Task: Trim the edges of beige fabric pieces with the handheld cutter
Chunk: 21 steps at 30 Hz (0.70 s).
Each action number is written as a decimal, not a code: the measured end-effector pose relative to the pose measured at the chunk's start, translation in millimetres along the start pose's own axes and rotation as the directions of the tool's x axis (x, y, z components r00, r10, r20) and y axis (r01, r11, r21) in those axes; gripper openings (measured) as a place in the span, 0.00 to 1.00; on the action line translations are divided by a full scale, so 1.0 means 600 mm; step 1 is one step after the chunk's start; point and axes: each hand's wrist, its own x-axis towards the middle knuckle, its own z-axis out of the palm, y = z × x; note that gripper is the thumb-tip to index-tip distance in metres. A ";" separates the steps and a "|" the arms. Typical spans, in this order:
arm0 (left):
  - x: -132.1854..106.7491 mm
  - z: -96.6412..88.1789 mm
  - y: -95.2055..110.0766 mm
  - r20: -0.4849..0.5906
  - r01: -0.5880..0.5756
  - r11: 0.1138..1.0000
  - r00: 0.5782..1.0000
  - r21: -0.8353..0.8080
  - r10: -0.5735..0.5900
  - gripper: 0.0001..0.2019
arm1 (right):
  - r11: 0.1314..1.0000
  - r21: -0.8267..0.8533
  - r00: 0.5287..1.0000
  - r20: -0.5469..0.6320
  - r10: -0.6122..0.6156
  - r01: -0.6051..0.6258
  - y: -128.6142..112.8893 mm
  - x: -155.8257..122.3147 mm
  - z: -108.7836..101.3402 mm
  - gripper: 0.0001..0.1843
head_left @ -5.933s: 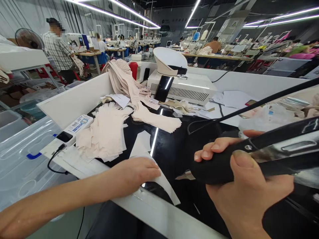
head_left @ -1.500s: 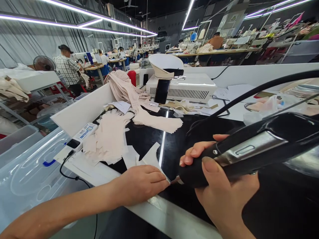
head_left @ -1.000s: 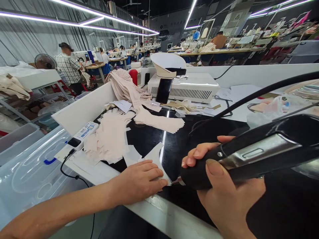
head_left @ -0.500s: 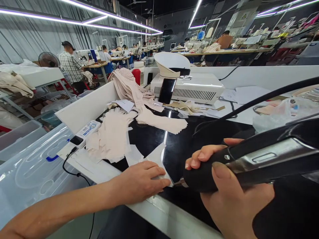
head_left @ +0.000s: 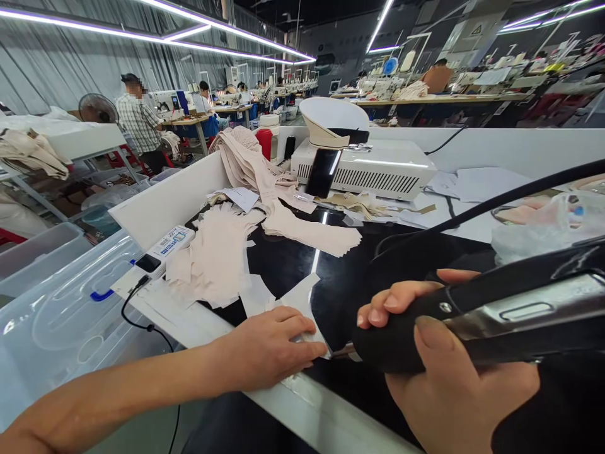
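My left hand [head_left: 276, 343] lies on the near edge of the black tabletop [head_left: 283, 252]. Its thumb and fingers are bent down over a white, flat, cut piece [head_left: 302, 296], holding it there. In my right hand [head_left: 454, 372] is a thick black hand-held tool [head_left: 392, 337] with a silver panel, my fingers wrapped round it. The tool's slim metal tip [head_left: 343, 350] points left, close to the piece's corner beside my left thumb; whether they touch I cannot tell. A stack of pale pink fabric pieces [head_left: 212, 252] spreads to the left.
Behind, a phone [head_left: 323, 171] leans on a white vented box [head_left: 368, 167] carrying a white cap-shaped item [head_left: 333, 120]. Long pink strips [head_left: 302, 228] reach the middle. A thick black cable [head_left: 515, 192] crosses the right. A clear plastic bin [head_left: 61, 328] stands left. Co-workers sit farther off.
The whole view has shifted slightly to the right. The tool and my right hand sit a little farther right; my left hand stays on the white piece.
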 end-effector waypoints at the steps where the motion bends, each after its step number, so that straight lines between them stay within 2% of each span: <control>1: -0.001 0.000 0.001 0.009 0.006 1.000 1.000 -0.003 -0.006 0.14 | 1.000 -0.008 1.000 0.000 -0.001 0.001 0.001 0.000 -0.002 0.24; 4: -0.007 0.002 0.005 0.007 0.015 1.000 1.000 -0.013 -0.015 0.14 | 1.000 -0.019 1.000 -0.011 -0.018 0.018 0.007 0.002 -0.003 0.24; 11: -0.019 0.007 0.024 -0.106 0.037 0.996 0.993 -0.079 -0.046 0.14 | 0.999 0.023 0.999 -0.033 -0.026 0.026 0.013 0.010 0.006 0.26; 15: -0.019 0.007 0.032 -0.098 0.072 0.993 0.992 -0.096 -0.081 0.14 | 0.999 0.030 0.999 -0.027 -0.031 0.032 0.015 0.007 0.008 0.29; 21: -0.019 0.002 0.037 -0.108 0.083 0.992 0.990 -0.098 -0.093 0.15 | 0.999 0.037 0.999 -0.002 -0.035 0.035 0.014 0.004 0.009 0.27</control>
